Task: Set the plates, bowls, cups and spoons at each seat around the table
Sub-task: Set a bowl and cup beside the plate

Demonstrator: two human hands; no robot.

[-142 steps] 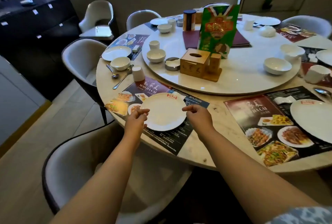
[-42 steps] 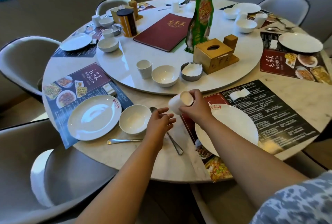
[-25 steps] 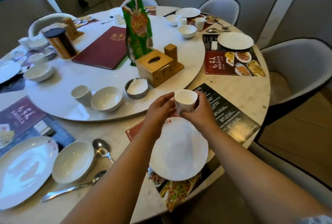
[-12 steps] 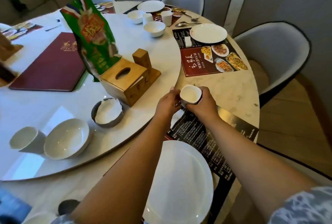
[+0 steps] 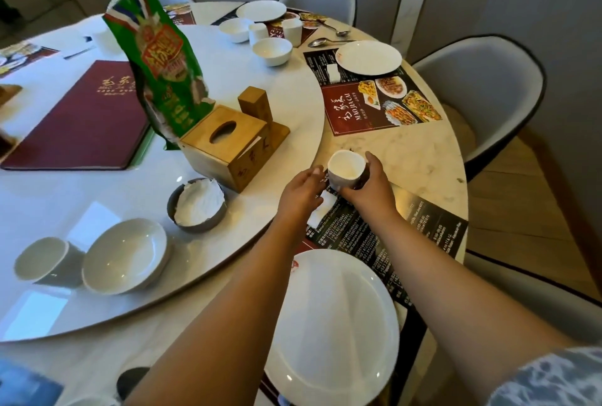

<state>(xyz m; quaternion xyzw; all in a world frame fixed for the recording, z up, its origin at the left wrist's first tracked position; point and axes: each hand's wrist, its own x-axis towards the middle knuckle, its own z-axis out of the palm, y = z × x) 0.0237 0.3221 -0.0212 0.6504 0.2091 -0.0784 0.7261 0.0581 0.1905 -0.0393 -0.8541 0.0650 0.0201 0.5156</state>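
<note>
Compared with the frame half a second earlier, both hands and the white cup (image 5: 345, 171) sit at nearly the same spot on the counter (image 5: 410, 151); the view has shifted, so the near plate (image 5: 329, 330) now shows more fully and the far place setting appears closer to centre. The left hand (image 5: 301, 193) has drawn slightly off the cup, fingers loosely extended, its fingertips near or just touching the cup's left side. The right hand (image 5: 369, 182) wraps the cup's right side with curled fingers.

Cup location: upright, mouth up, at the far end of the dark printed placemat (image 5: 420, 226), just beyond a small white folded packet (image 5: 321, 211) and beside the rim of the white turntable (image 5: 303, 131). Whether its base rests on the mat cannot be confirmed.

Procedure for the step in hand, as judged:
1. Lower the cup until the base sits flat on the placemat, clear of the packet.
2. Keep it off the turntable rim, so that rotation does not strike it.
3. Release the right hand only once the cup stands steady.

This seat lacks a bowl and spoon in view; a spare bowl (image 5: 125, 255) and a second cup (image 5: 45, 262) stand on the turntable.
</note>
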